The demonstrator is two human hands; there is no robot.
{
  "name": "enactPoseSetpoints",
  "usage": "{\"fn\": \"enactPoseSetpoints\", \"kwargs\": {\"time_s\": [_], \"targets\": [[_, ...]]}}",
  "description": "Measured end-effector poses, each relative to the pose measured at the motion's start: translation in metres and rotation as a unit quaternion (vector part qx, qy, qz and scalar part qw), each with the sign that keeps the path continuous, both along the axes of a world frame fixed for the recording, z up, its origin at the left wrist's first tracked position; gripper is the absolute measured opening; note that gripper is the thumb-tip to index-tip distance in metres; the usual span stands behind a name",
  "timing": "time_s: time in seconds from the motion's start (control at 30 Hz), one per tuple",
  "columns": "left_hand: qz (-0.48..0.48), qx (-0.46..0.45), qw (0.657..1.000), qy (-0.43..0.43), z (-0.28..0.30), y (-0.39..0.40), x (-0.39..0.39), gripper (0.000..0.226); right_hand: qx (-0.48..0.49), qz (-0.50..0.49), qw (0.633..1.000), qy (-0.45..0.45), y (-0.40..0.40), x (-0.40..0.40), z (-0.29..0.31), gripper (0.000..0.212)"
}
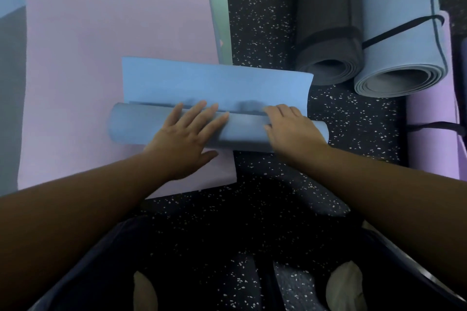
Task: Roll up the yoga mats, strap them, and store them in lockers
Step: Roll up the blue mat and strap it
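A blue yoga mat (192, 81) lies crosswise in front of me, mostly rolled, with a short flat end left beyond the roll. My left hand (187, 134) rests flat on top of the roll, fingers straight and spread. My right hand (290, 129) presses on the roll's right part, fingers bent over its top. The roll sits partly on a flat lilac mat (101, 45) and partly on the dark speckled floor (265, 20).
Three rolled, strapped mats lie at the right: a dark grey one (328, 33), a light blue one (401, 45) and a purple one (434, 121). A green mat edge (219, 7) shows under the lilac mat. More flat mats lie at the left. My feet are at the bottom.
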State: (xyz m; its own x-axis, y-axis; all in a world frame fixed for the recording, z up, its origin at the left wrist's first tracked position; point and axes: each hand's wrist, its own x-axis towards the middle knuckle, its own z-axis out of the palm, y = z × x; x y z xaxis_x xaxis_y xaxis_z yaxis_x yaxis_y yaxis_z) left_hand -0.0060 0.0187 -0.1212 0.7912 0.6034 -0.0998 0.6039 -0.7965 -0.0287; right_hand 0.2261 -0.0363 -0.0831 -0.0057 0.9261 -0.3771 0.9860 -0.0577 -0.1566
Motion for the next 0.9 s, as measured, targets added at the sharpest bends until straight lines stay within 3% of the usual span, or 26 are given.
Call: {"fn": "enactPoseSetpoints", "kwargs": {"time_s": [0.17,0.37,0.5,0.57,0.9], "targets": [[-0.001,-0.042,0.998,0.043,0.014,0.027,0.016,0.079,0.109,0.054,0.993,0.004,-0.023,0.002,-0.007,0.047],[0.037,-0.052,0.990,0.123,0.020,0.043,0.026,0.077,0.019,0.121,0.990,-0.072,-0.033,-0.009,-0.013,0.093],[-0.020,0.051,0.998,-0.007,0.013,0.034,0.017,0.063,-0.049,0.116,0.988,-0.093,-0.024,-0.009,-0.003,0.103],[-0.034,0.081,0.996,-0.029,0.003,0.022,0.007,0.060,-0.052,0.097,0.991,-0.079,-0.018,-0.009,-0.002,0.104],[-0.016,0.109,0.994,0.020,0.001,0.032,0.013,0.121,-0.110,0.064,0.990,-0.059,0.012,0.000,0.005,0.104]]}}
